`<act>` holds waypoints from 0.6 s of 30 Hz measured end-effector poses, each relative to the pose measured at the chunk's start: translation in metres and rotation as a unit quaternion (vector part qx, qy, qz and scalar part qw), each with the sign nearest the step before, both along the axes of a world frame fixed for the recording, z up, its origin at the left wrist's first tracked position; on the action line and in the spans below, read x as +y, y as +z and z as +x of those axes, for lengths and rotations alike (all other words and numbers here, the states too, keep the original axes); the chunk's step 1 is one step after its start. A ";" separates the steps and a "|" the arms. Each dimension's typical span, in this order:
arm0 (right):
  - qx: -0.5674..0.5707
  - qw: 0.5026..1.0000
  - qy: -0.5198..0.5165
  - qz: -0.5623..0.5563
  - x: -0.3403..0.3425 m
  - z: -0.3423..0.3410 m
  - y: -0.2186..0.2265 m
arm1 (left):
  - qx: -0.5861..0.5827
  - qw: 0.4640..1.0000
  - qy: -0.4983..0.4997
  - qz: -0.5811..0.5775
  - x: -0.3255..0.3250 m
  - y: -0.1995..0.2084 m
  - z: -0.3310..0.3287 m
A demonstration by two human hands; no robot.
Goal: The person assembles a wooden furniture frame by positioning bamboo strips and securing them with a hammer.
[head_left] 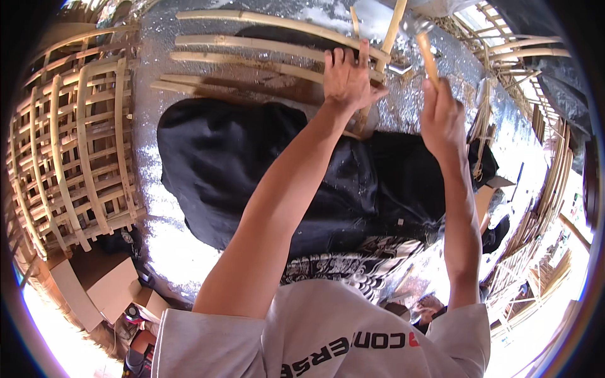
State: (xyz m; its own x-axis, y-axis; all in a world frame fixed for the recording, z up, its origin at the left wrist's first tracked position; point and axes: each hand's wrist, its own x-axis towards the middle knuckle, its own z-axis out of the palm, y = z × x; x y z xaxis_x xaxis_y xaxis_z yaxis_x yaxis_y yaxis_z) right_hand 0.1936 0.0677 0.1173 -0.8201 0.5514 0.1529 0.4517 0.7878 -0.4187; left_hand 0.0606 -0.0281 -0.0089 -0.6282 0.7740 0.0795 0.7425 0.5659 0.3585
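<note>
While the left hand (348, 82) is spread open over the bamboo strips (271, 43), gripping nothing that I can see, the right hand (441, 116) is closed around the wooden handle of a hammer (427, 55) (its head's pretty blurry). Those strips lie beyond the black cloth (252, 173), their right ends by a slanting crosspiece (393, 30). Bamboo lattice (85, 148) sits off left, cardboard boxes (113, 293) nearer.

Strips (252, 43) lie side by side ahead of us, beyond the cloth (208, 164), with a crosspiece (393, 26) at their right ends. Our hammer (427, 57) is right of the crosspiece; a lattice (89, 157) is at far left, an open carton (115, 290) nearer us.
</note>
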 end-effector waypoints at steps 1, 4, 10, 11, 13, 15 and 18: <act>0.010 1.000 -0.002 -0.014 -0.007 0.005 -0.002 | -0.041 0.999 -0.011 -0.024 -0.002 -0.001 0.002; -0.113 0.993 0.020 0.013 0.007 0.023 -0.037 | -0.008 1.000 -0.003 -0.010 0.002 -0.001 0.005; -0.053 0.999 -0.001 -0.003 -0.001 0.021 -0.028 | -0.043 0.998 -0.006 -0.033 -0.006 -0.002 0.002; -0.030 1.000 0.002 -0.009 -0.002 0.024 -0.026 | -0.037 0.999 -0.004 -0.033 -0.004 0.000 0.003; -0.046 0.998 -0.020 -0.028 -0.002 0.026 -0.033 | -0.032 0.999 -0.008 -0.027 -0.001 0.003 0.002; -0.081 0.996 -0.011 -0.021 0.008 0.029 -0.042 | -0.030 1.000 -0.008 -0.004 0.004 0.005 0.006; -0.056 0.998 -0.022 -0.030 0.006 0.029 -0.027 | -0.051 0.998 -0.007 -0.021 0.003 0.016 0.004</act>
